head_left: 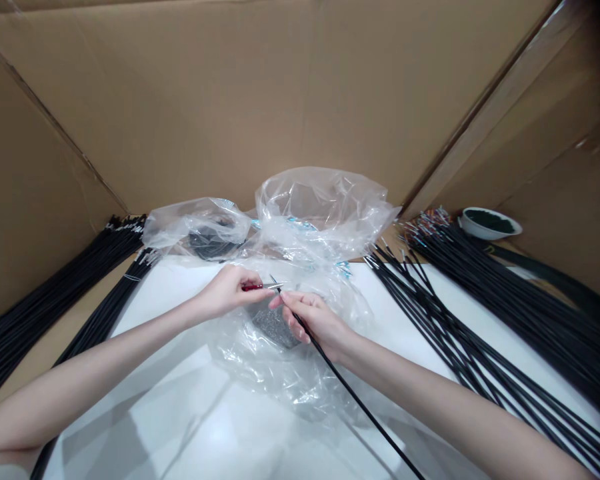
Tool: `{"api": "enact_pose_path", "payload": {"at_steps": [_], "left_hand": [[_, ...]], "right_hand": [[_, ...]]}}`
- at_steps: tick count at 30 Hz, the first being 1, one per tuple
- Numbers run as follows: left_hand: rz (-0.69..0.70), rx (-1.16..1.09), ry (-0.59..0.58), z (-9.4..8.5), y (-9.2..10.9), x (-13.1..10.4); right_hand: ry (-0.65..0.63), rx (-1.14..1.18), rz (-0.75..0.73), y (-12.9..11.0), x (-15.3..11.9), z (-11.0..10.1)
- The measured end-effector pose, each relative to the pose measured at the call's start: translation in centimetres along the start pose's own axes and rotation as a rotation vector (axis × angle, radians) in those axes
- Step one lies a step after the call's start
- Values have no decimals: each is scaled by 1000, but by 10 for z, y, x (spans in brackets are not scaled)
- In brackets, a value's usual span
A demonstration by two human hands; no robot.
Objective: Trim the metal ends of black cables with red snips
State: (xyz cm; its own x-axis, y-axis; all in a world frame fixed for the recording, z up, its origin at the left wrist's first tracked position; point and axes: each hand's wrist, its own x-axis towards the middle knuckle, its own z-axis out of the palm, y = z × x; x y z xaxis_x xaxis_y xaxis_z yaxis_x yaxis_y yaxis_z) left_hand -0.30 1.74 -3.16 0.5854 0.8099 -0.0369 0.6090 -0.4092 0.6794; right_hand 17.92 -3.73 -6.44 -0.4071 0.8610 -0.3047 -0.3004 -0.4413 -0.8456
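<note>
No readable text, label, brand, number or sign anywhere in view

Brown cardboard walls (190,100) rise behind, left and right of the glossy white tabletop (215,427), which seems lit from above.

"What's in your grip?"
"My left hand (227,290) pinches a small red-handled tool (253,287); my right hand (317,320) holds a black cable (347,392), its end at the tool's metal tip, just beside my right fingertips."
"And below your fingers?"
"Clear plastic (300,383) with something grey (275,325) under it, on a white tabletop (175,387)."
"Around them?"
"Left cable bundles (55,293) well off to my fingers' left, right cable bundles (520,313) well to their right. Farther ahead and right, a white bowl (475,233); straight beyond, a cardboard wall (280,87)."
</note>
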Motion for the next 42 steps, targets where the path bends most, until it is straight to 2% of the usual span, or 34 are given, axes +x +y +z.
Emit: {"api": "enact_pose_path", "payload": {"at_steps": [3, 6, 12, 17, 22, 28, 35, 42], "left_hand": [[-25, -90, -16, 1, -2, 0], [-10, -120, 25, 1, -7, -3], [90, 46, 127, 2, -6, -8], [96, 101, 101, 2, -4, -4], [44, 5, 37, 6, -8, -1], [25, -91, 39, 3, -7, -4], [124, 120, 156, 0, -5, -8], [80, 202, 114, 0, 1, -6]], "right_hand": [[5, 32, 17, -3, 0, 0], [11, 72, 35, -7, 0, -1], [-1, 25, 1, -8, 0, -1], [-25, 39, -13, -7, 0, -1], [-42, 56, 8, -6, -1, -2], [-7, 84, 32, -7, -1, -4], [32, 92, 52, -4, 4, -5], [128, 1, -22, -4, 3, 3]]}}
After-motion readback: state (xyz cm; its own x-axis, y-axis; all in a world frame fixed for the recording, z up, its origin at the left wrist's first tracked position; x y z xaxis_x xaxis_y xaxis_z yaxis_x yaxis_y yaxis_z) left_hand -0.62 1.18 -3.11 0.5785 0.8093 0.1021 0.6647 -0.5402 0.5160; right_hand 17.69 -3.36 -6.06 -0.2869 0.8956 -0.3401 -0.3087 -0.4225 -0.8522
